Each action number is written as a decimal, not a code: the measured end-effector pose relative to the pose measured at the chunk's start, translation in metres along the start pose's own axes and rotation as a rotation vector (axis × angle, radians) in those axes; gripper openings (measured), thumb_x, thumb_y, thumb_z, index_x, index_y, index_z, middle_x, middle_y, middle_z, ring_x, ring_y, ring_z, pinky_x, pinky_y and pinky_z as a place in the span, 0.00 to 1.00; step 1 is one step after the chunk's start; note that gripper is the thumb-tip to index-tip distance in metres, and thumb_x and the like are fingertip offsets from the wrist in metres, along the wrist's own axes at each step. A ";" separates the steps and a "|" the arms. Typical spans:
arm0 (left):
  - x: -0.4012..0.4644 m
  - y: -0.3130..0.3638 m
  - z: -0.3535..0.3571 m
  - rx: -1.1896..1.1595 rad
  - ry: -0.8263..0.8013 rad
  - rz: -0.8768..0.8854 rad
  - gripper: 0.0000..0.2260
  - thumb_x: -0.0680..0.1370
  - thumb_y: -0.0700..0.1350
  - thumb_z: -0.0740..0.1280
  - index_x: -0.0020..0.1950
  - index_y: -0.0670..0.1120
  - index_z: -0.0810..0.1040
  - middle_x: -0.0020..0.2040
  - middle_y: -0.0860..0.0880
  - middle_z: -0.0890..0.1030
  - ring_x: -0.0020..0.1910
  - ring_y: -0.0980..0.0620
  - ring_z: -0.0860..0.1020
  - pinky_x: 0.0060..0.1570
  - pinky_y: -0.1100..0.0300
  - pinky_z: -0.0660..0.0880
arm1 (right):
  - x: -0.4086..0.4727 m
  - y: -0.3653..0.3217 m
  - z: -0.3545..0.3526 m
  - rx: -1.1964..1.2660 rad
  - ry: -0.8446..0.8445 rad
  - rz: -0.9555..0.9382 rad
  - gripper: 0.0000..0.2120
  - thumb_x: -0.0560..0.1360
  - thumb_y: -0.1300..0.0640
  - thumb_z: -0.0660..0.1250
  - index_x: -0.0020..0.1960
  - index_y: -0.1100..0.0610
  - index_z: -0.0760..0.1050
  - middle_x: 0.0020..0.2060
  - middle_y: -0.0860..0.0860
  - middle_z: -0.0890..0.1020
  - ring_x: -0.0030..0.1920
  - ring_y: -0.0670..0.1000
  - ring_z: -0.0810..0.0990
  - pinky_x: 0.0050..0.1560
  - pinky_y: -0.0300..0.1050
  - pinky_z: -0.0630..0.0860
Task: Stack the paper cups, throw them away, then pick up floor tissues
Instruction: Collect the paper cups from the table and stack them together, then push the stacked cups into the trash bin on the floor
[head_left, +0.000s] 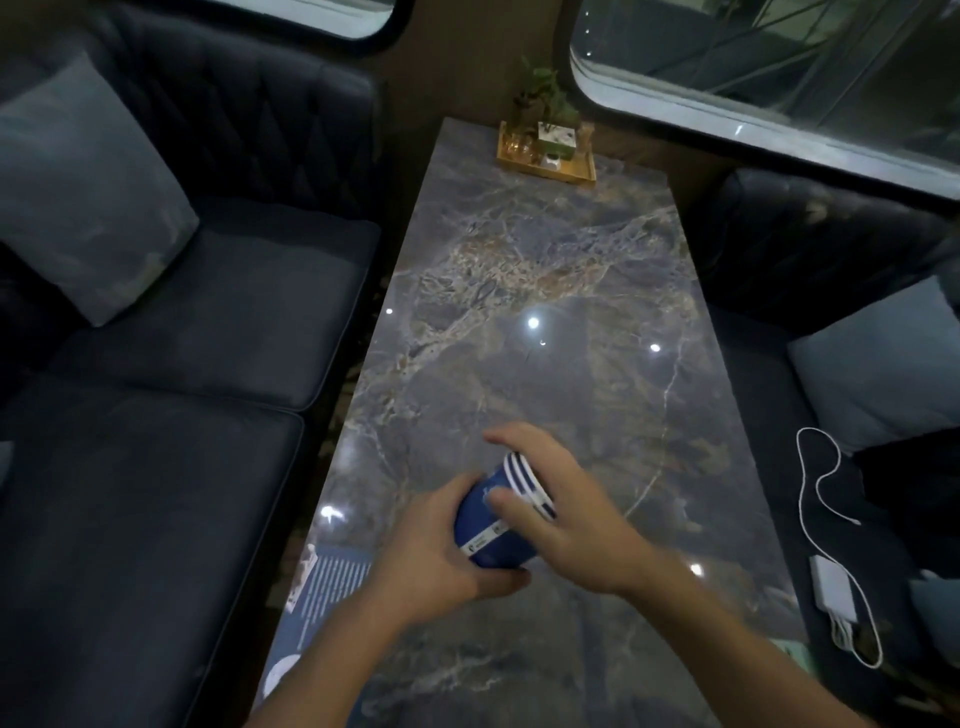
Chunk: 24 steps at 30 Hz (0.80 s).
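A stack of blue paper cups (491, 530) with white rims is held tilted above the near part of the marble table (545, 312). My left hand (436, 551) grips the base end of the stack from the left. My right hand (566, 514) covers the rim end, fingers wrapped over the top and thumb lying on the cups' side. No floor tissues are in view.
A wooden tray (545, 158) with a small plant and jars stands at the table's far end. Dark sofas with grey cushions (83, 197) flank the table. A white charger and cable (831, 577) lie on the right seat. A blue printed sheet (327, 582) lies at the table's left edge.
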<state>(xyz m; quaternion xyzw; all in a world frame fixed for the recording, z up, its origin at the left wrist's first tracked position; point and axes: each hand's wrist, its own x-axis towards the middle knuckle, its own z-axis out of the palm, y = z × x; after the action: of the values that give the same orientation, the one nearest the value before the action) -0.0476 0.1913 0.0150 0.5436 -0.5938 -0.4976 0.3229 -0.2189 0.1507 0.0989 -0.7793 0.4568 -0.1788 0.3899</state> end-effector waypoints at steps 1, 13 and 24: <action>-0.002 -0.003 0.001 -0.001 -0.002 -0.013 0.32 0.56 0.56 0.84 0.56 0.66 0.75 0.49 0.63 0.84 0.41 0.61 0.85 0.33 0.67 0.79 | -0.002 0.002 0.008 -0.036 -0.014 -0.021 0.22 0.77 0.45 0.64 0.69 0.46 0.67 0.65 0.42 0.71 0.66 0.44 0.71 0.66 0.48 0.70; -0.055 -0.009 0.022 0.089 -0.079 -0.024 0.34 0.58 0.60 0.83 0.61 0.65 0.75 0.51 0.63 0.84 0.44 0.63 0.85 0.41 0.57 0.85 | -0.065 0.024 0.044 0.131 0.103 0.066 0.20 0.73 0.44 0.68 0.63 0.39 0.69 0.58 0.39 0.74 0.59 0.45 0.77 0.57 0.44 0.76; -0.142 -0.005 0.064 -0.113 0.102 -0.141 0.22 0.63 0.60 0.78 0.55 0.57 0.82 0.53 0.59 0.85 0.50 0.57 0.85 0.45 0.60 0.83 | -0.208 0.042 0.030 0.403 0.501 0.184 0.19 0.68 0.45 0.70 0.58 0.47 0.76 0.55 0.45 0.81 0.55 0.43 0.80 0.53 0.30 0.73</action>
<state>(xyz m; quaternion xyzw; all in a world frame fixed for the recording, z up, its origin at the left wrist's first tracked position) -0.0767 0.3441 0.0133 0.5895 -0.5079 -0.5234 0.3472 -0.3313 0.3295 0.0636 -0.5740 0.5623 -0.4155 0.4264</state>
